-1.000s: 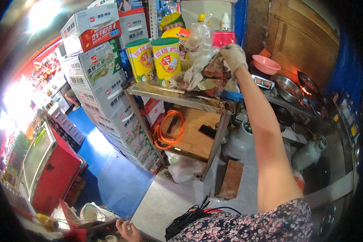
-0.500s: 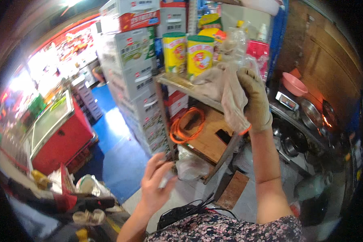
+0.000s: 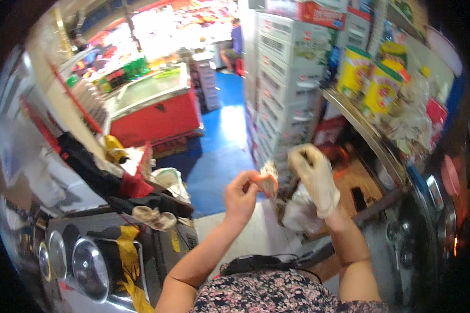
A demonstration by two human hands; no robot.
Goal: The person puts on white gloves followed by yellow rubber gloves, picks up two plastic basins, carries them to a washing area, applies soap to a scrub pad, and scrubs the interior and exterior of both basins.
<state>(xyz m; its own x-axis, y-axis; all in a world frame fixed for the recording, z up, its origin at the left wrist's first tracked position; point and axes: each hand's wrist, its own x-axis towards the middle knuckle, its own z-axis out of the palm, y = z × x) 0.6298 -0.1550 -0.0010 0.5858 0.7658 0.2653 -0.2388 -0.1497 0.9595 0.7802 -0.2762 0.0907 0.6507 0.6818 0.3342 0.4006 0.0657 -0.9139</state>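
Stacked cartons (image 3: 290, 68) rise beyond the left hand (image 3: 240, 197), its fingers clamped on a pale, orange-cuffed glove (image 3: 268, 182), and the gloved right hand (image 3: 316, 180), whether its curled fingers meet being unclear.

dark pink-flowered top (image 3: 266, 293), short sleeves (image 3: 362, 307); off-white glove (image 3: 326, 194) on right hand (image 3: 314, 175).

Two yellow canisters (image 3: 382, 91) are standing on the metal shelf (image 3: 368, 136) — below, a black object (image 3: 358, 199) is lying on a wooden board (image 3: 371, 185).

The worn glove (image 3: 319, 181) is off-white, the held glove (image 3: 269, 182) orange-edged, the shirt (image 3: 266, 293) pink-flowered.
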